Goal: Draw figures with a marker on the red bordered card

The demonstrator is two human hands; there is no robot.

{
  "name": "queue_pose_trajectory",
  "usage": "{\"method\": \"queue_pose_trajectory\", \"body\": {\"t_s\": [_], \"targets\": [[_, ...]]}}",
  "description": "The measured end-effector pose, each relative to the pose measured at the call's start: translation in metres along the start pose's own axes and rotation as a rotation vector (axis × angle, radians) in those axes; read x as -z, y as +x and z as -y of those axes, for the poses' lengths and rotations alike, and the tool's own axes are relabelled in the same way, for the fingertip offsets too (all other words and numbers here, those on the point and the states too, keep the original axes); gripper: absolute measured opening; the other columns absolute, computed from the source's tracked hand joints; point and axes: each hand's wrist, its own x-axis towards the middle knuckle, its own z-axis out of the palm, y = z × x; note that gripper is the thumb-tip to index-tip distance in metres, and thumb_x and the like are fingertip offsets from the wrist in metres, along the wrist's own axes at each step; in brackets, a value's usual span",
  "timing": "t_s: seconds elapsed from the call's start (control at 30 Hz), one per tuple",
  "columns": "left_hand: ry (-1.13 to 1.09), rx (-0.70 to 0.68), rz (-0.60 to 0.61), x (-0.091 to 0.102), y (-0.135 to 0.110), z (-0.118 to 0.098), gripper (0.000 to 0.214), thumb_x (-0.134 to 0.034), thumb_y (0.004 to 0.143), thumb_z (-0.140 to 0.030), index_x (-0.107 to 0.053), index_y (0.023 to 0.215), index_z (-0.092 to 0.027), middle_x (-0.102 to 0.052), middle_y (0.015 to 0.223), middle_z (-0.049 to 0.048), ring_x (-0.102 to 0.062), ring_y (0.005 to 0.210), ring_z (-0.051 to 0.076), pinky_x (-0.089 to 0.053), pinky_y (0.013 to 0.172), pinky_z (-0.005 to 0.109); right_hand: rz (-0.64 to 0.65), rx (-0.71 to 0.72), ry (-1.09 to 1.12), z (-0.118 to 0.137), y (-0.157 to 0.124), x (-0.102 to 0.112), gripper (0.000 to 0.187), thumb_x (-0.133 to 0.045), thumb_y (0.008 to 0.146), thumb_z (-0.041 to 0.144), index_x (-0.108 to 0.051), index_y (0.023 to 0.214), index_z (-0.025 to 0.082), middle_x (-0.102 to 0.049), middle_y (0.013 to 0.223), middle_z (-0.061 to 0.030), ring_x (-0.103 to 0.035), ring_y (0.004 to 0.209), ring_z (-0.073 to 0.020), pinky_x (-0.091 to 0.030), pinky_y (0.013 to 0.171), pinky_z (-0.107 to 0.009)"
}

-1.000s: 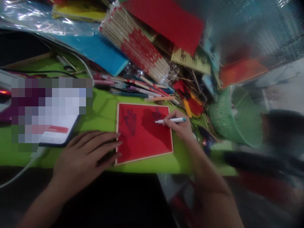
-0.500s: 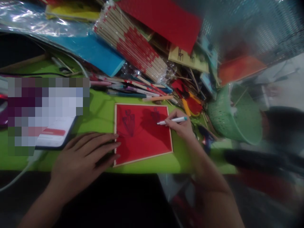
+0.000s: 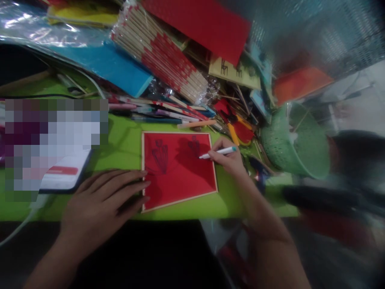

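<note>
A red card with a pale wooden border (image 3: 180,180) lies on the green table (image 3: 126,140), with dark drawings near its top. My right hand (image 3: 227,159) is closed round a white marker with a teal cap (image 3: 219,152), its tip on the card's upper right. My left hand (image 3: 104,200) lies flat with fingers stretched out, fingertips touching the card's left edge.
Behind the card lie several pens and pencils (image 3: 168,114), a wrapped bundle of sticks (image 3: 162,60), blue (image 3: 114,66) and red sheets (image 3: 204,26). A green perforated basket (image 3: 296,142) stands at the right. A phone-like device (image 3: 64,174) rests at the left, scissors with orange handles (image 3: 236,132) beside the card.
The view has drifted slightly, so everything sits a little further left. The marker tip has moved a short way down the card. My left hand stays flat.
</note>
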Motion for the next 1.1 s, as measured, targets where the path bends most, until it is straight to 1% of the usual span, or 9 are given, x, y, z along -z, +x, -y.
{"method": "queue_pose_trajectory", "body": {"t_s": [0.13, 0.23, 0.33, 0.5, 0.67, 0.73, 0.83, 0.9, 1.1], "targets": [[0.007, -0.026, 0.004, 0.001, -0.0008, 0.0023, 0.022, -0.072, 0.097, -0.025, -0.071, 0.119, -0.029, -0.081, 0.123, 0.0013, -0.075, 0.101, 0.026, -0.054, 0.094, 0.043, -0.003, 0.014, 0.002, 0.0012, -0.0004, 0.0002, 0.031, -0.081, 0.08, 0.048, -0.063, 0.073, 0.024, -0.059, 0.064, 0.0026, -0.052, 0.06, -0.0145, -0.04, 0.057, -0.03], [0.014, -0.049, 0.006, 0.0012, -0.0001, 0.0036, 0.024, -0.073, 0.096, -0.025, -0.07, 0.12, -0.029, -0.081, 0.123, 0.0011, -0.075, 0.1, 0.025, -0.055, 0.094, 0.043, -0.007, 0.012, 0.008, 0.0023, 0.0, -0.0001, 0.032, -0.082, 0.079, 0.048, -0.062, 0.072, 0.024, -0.059, 0.063, 0.0026, -0.051, 0.059, -0.0141, -0.041, 0.057, -0.03], [-0.004, -0.037, -0.002, 0.0015, 0.0015, 0.0031, 0.024, -0.073, 0.096, -0.025, -0.071, 0.119, -0.03, -0.082, 0.122, 0.0, -0.076, 0.099, 0.025, -0.054, 0.093, 0.042, -0.011, 0.011, 0.008, 0.0018, 0.0006, -0.0001, 0.034, -0.082, 0.079, 0.05, -0.062, 0.071, 0.023, -0.059, 0.063, 0.0028, -0.051, 0.059, -0.0139, -0.041, 0.057, -0.029], [-0.001, -0.031, 0.002, 0.0018, 0.0026, 0.0024, 0.022, -0.072, 0.097, -0.025, -0.071, 0.118, -0.03, -0.082, 0.122, 0.0005, -0.076, 0.099, 0.025, -0.054, 0.093, 0.042, -0.02, 0.031, 0.027, -0.0003, 0.0009, 0.0004, 0.033, -0.082, 0.078, 0.048, -0.063, 0.072, 0.023, -0.059, 0.063, 0.0034, -0.051, 0.058, -0.013, -0.039, 0.057, -0.028], [0.0, -0.026, 0.005, 0.0004, 0.0019, 0.0045, 0.024, -0.071, 0.096, -0.026, -0.071, 0.119, -0.032, -0.081, 0.123, -0.0005, -0.076, 0.1, 0.024, -0.054, 0.094, 0.041, -0.035, 0.004, 0.016, 0.0001, 0.0009, 0.0007, 0.034, -0.081, 0.077, 0.05, -0.061, 0.071, 0.023, -0.058, 0.062, 0.0037, -0.05, 0.058, -0.0132, -0.04, 0.057, -0.028], [-0.009, -0.032, -0.007, 0.0003, 0.0023, 0.0042, 0.023, -0.072, 0.096, -0.026, -0.072, 0.118, -0.031, -0.082, 0.121, 0.0002, -0.076, 0.099, 0.025, -0.054, 0.093, 0.041, -0.045, -0.003, 0.016, 0.0005, 0.0011, 0.001, 0.033, -0.08, 0.077, 0.049, -0.06, 0.071, 0.024, -0.057, 0.061, 0.0038, -0.05, 0.057, -0.0133, -0.041, 0.057, -0.028], [-0.024, -0.007, -0.018, 0.0005, 0.0025, 0.003, 0.021, -0.071, 0.096, -0.026, -0.073, 0.116, -0.032, -0.082, 0.12, -0.0013, -0.076, 0.098, 0.024, -0.054, 0.094, 0.041, -0.065, -0.005, 0.013, 0.0008, 0.0014, 0.0018, 0.029, -0.079, 0.077, 0.044, -0.059, 0.07, 0.024, -0.057, 0.061, 0.0039, -0.05, 0.057, -0.0133, -0.041, 0.057, -0.028], [-0.023, 0.008, -0.01, 0.0003, 0.0016, 0.0023, 0.021, -0.071, 0.096, -0.026, -0.073, 0.116, -0.033, -0.082, 0.121, -0.002, -0.076, 0.099, 0.024, -0.054, 0.094, 0.041, -0.085, -0.002, 0.009, 0.0011, 0.0016, 0.0025, 0.027, -0.078, 0.076, 0.041, -0.058, 0.069, 0.024, -0.057, 0.061, 0.0039, -0.05, 0.057, -0.0132, -0.04, 0.056, -0.028], [-0.001, 0.0, 0.006, -0.0011, -0.0005, 0.0028, 0.022, -0.07, 0.097, -0.027, -0.071, 0.118, -0.033, -0.082, 0.122, -0.0015, -0.076, 0.1, 0.025, -0.055, 0.095, 0.044, -0.14, 0.005, -0.044, 0.0037, 0.0015, 0.0042, 0.023, -0.074, 0.076, 0.037, -0.056, 0.068, 0.025, -0.055, 0.061, 0.0041, -0.048, 0.059, -0.0135, -0.038, 0.057, -0.028]]}}
